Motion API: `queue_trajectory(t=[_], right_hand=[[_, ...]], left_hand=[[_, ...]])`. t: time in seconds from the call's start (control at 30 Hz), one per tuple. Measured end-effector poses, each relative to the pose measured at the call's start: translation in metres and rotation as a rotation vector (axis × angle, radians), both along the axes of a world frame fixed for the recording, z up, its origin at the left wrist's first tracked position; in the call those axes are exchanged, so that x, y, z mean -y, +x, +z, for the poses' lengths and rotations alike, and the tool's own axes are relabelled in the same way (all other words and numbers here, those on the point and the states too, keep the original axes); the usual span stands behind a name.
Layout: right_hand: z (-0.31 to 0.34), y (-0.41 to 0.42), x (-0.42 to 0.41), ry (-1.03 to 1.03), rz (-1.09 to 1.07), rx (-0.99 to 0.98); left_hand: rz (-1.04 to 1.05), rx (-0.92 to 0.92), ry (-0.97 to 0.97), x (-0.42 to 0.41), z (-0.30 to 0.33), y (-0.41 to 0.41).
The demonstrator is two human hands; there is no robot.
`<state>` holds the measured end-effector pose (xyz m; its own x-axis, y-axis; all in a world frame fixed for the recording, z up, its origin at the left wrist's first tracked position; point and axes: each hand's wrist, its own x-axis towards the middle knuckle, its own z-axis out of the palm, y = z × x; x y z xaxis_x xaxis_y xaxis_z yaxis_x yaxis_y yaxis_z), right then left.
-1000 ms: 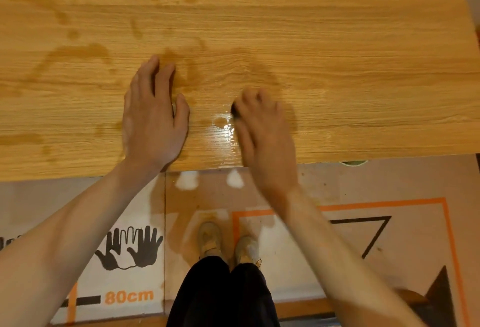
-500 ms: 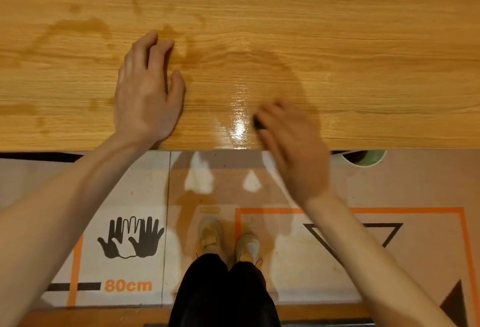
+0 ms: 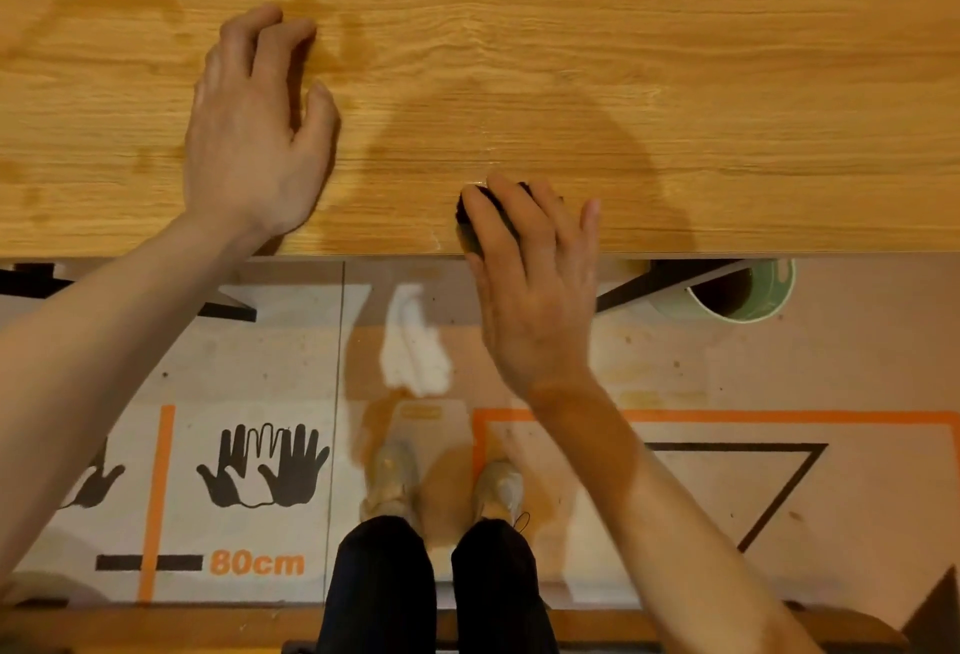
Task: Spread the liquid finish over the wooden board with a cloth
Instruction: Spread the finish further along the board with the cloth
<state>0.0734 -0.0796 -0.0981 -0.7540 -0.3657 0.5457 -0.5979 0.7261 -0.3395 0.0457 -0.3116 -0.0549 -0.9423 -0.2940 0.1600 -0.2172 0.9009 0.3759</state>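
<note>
Over the last second our right hand point(image 3: 535, 284) has slid the dark cloth point(image 3: 470, 225) from the middle of the wet patch toward us and to the right, so it now sits at the board's point(image 3: 675, 56) near edge, almost hanging over it. The bright glossy pool that showed beside the cloth half a second ago is gone; only a thin sheen and a broad darker fan remain where we have rubbed. We take that to mean the puddle here is worked in, and the stroke has run out of wood on this side.

Our right grip is curled over the cloth, fingers pressing it down onto the wood, most of it hidden under them. Our left hand point(image 3: 254, 128) has stayed planted on the board toward the near left, fingers loosely bent, holding nothing, bracing.

The board shows a pale oak grain, darker and damp in a rounded patch at the near middle. Blotches and drips of unspread finish lie toward the far left corner, while the right half looks dry. We judge most of the spreading is still ahead

A green cup point(image 3: 748, 292) stands on the floor under the near edge
</note>
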Motion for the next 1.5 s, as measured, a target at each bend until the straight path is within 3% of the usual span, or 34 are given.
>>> queue_trajectory(t=[0.13, 0.27, 0.43, 0.57, 0.7, 0.8, 0.93, 1.07, 1.2, 1.37, 1.5], right_hand=[[-0.003, -0.020, -0.063, 0.000, -0.081, -0.035], [0.001, -0.007, -0.027, -0.131, -0.272, 0.077], [-0.004, 0.027, 0.064, -0.047, -0.110, 0.070], [0.006, 0.014, 0.030, 0.091, 0.031, 0.104], [0.019, 0.004, -0.021, 0.097, -0.192, 0.218], [0.019, 0.012, 0.007, -0.002, -0.259, 0.284], [0.005, 0.031, 0.076, 0.001, -0.067, 0.136], [0.016, 0.060, 0.139, 0.076, 0.099, 0.169], [0.022, 0.045, 0.111, 0.191, 0.220, 0.204], [0.030, 0.030, 0.031, 0.215, -0.084, 0.333], [0.049, 0.037, 0.088, 0.213, -0.179, 0.379]], left_hand=[[-0.007, -0.001, -0.002, -0.001, -0.002, 0.003], [-0.020, 0.000, -0.003, 0.001, -0.002, 0.003], [-0.028, -0.005, -0.010, 0.002, -0.004, 0.001], [-0.053, -0.018, 0.033, 0.006, -0.004, 0.000], [-0.171, -0.011, 0.187, 0.018, 0.003, 0.010], [-0.285, -0.019, 0.090, 0.049, 0.008, 0.024], [-0.233, -0.024, 0.026, 0.104, 0.009, 0.039], [-0.121, 0.021, 0.025, 0.135, 0.004, 0.047], [-0.091, 0.032, 0.062, 0.134, 0.001, 0.048], [-0.089, 0.027, 0.086, 0.134, 0.002, 0.050], [-0.082, 0.042, 0.060, 0.133, 0.004, 0.048]])
